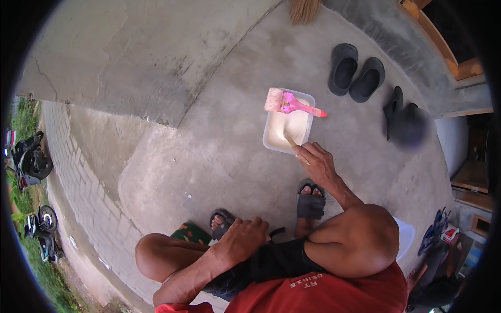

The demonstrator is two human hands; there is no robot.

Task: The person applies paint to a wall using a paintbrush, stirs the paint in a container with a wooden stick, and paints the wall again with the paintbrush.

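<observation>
My right hand (317, 160) is closed around a thin wooden stick (290, 140). The stick's far end dips into a creamy off-white mixture (279, 128) in a clear plastic tub (265, 136) on the floor. Across the tub's far part lies a paintbrush (296, 105) with a pink handle and pale, coated bristles; its red tip sticks out past the right rim. Resting over my dark shorts (282, 261), my left hand (244, 238) has its fingers curled downward. Whatever is under those fingers is hidden.
Black shoes (343, 70) and blurred dark footwear stand by the right wall. A broom's bristles (304, 11) show at the top. Behind my left foot is a camouflage-patterned item (190, 232). Motorbikes (34, 159) are at far left; a whitish container (405, 237) sits beside my right knee.
</observation>
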